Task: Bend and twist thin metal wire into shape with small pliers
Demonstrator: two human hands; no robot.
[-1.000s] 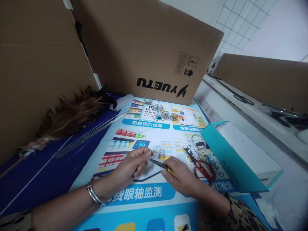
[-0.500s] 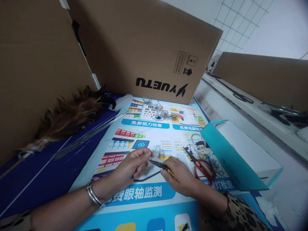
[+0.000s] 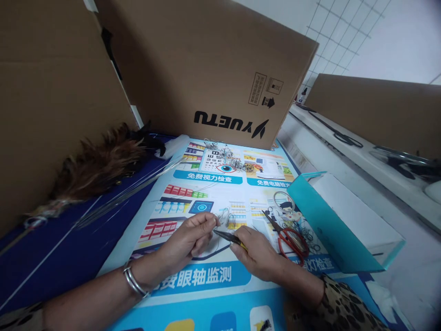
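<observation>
My right hand [image 3: 255,253] is closed round a pair of needle-nose pliers [image 3: 225,235] with dark jaws and yellow-and-black handles. The tips of the jaws point left, close by the fingers of my left hand [image 3: 196,233]. That hand is pinched at thumb and forefinger on a thin wire, most of which is hidden by the fingers. Just beyond the fingertips lies a small tangle of bent wire [image 3: 226,217] on the printed sheet. Scissors with red handles [image 3: 292,243] rest to the right of my right hand, partly over more loose wire pieces [image 3: 312,239].
A teal open box [image 3: 344,225] stands on the right. Several long straight wires [image 3: 138,188] and a feather bundle [image 3: 103,161] lie on the left. Further wire clumps [image 3: 236,163] sit before the big cardboard box [image 3: 220,73]. A wire ring [image 3: 284,201] lies near the scissors.
</observation>
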